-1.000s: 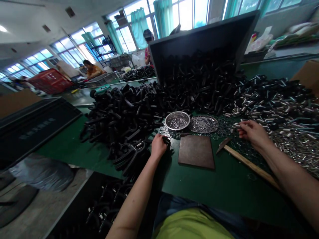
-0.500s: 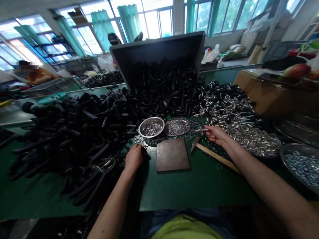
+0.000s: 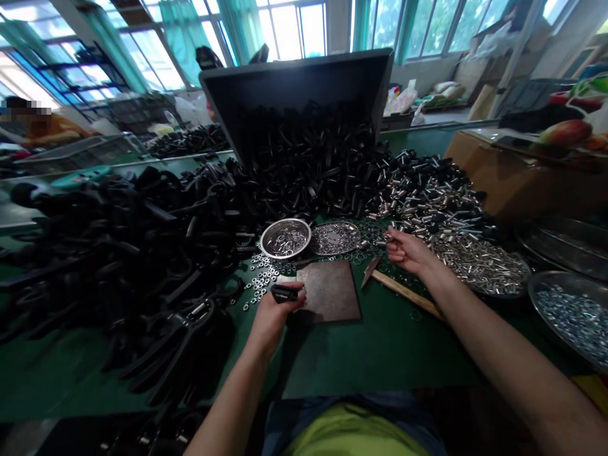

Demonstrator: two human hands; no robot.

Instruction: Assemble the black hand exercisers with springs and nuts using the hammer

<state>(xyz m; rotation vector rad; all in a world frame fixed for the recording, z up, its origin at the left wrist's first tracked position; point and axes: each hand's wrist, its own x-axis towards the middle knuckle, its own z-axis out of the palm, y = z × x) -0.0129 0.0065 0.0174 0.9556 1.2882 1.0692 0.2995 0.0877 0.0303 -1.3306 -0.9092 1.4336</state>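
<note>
Over the green workbench (image 3: 399, 361), a black plastic part (image 3: 284, 293) is being lifted, grasped in the left hand (image 3: 273, 316), a silver metal piece (image 3: 388, 237) pinched by the right hand (image 3: 409, 251).

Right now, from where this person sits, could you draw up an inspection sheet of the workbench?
surface: green workbench top, square dark brown plate on it
job's things: short black plastic part, small metal piece, loose steel washers
clutter: heaped black plastic parts, wooden-handled hammer, round steel dish
hands: left hand holds the black part; right hand pinches the metal piece
cables: nothing seen
surroundings: tilted black bin, teal-curtained windows, a co-worker's orange sleeve
</note>
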